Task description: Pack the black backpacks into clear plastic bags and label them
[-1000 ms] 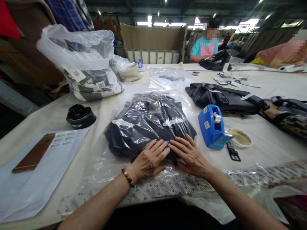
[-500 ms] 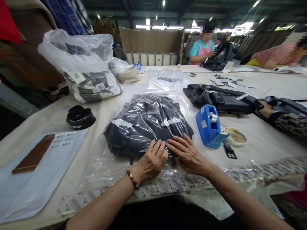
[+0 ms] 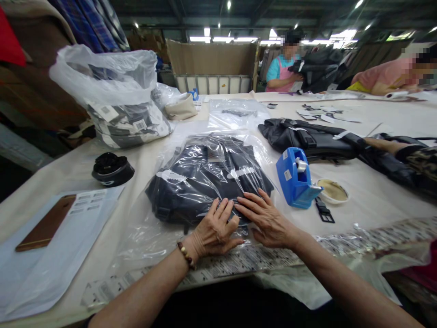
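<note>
A black backpack lies flat inside a clear plastic bag in front of me. Both of my hands rest on its near edge. My left hand, with a bead bracelet at the wrist, has its fingers stretched over the film and the thumb pointing right. Close beside it, my right hand lies with fingers extended on the film. White strips show on the backpack's two straps beneath the plastic. To the right stands a blue tape dispenser, with a black buckle strap near it.
A round tub sits right of the dispenser. Black backpacks lie farther right, where another person's arm reaches in. At left are a phone, papers, a black roll and a filled plastic sack. Co-workers stand across the table.
My left thumb has spread out to the right, away from the fingers. My right hand stays on the bag. Across the table, a co-worker has lifted a black backpack.
</note>
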`<action>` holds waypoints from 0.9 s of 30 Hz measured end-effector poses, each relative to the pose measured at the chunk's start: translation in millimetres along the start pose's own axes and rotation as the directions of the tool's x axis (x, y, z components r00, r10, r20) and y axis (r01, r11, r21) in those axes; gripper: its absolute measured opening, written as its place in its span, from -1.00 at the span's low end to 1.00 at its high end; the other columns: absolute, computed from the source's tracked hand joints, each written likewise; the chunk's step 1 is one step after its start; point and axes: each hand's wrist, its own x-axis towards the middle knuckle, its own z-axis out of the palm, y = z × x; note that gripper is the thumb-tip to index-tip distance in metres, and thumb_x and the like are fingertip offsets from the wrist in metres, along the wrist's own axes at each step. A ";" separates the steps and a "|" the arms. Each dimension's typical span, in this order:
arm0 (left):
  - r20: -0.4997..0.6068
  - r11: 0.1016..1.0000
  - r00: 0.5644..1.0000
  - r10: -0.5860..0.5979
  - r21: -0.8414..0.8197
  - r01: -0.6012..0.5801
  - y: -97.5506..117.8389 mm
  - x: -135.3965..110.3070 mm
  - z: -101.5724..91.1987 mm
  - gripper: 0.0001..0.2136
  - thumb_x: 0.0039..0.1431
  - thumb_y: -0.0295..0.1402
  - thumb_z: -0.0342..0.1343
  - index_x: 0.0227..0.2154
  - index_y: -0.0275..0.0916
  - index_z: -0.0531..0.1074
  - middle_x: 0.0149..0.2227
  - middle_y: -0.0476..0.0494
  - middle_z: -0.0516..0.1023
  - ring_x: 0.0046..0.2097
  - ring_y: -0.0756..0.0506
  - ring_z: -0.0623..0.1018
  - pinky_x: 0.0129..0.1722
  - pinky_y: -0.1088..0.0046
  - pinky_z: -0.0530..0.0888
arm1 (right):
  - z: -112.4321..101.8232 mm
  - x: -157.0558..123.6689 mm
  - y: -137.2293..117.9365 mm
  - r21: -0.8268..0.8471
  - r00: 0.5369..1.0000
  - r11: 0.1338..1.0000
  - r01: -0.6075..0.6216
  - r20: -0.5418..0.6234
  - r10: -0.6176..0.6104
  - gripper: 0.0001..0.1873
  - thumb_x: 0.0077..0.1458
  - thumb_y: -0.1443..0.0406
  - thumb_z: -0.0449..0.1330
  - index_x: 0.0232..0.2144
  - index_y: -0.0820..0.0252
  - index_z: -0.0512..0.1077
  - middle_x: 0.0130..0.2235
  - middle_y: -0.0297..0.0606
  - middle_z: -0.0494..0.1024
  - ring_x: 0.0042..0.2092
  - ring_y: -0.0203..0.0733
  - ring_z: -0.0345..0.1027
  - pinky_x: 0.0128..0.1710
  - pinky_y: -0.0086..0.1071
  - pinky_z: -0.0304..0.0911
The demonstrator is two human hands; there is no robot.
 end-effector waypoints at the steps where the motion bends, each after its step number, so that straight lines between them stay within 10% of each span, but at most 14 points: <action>1: 0.003 1.000 1.000 -0.002 -0.002 0.002 -0.4 0.3 -1.0 -0.54 0.21 -0.03 -0.11 -0.17 -0.42 0.29 -0.01 -0.64 0.40 0.06 -0.45 0.41 -0.02 -0.11 0.41 | -0.6 0.0 0.2 0.004 1.000 1.000 -0.001 0.011 0.001 -0.24 -0.15 0.37 0.00 0.19 0.30 0.13 0.21 -0.13 0.22 0.28 -0.01 -0.16 0.26 0.08 -0.30; 27: -0.076 0.999 0.997 -0.020 0.032 0.022 6.2 2.2 0.7 -0.87 0.20 -0.43 -0.10 -0.26 -0.28 0.32 -0.01 -0.56 0.41 0.06 -0.39 0.43 -0.07 -0.10 0.44 | 14.0 0.3 -4.5 -0.035 0.986 0.999 -0.030 -0.164 0.023 -0.48 0.07 0.27 0.05 0.11 0.28 0.25 0.15 -0.16 0.33 0.24 0.00 -0.04 0.28 0.01 -0.38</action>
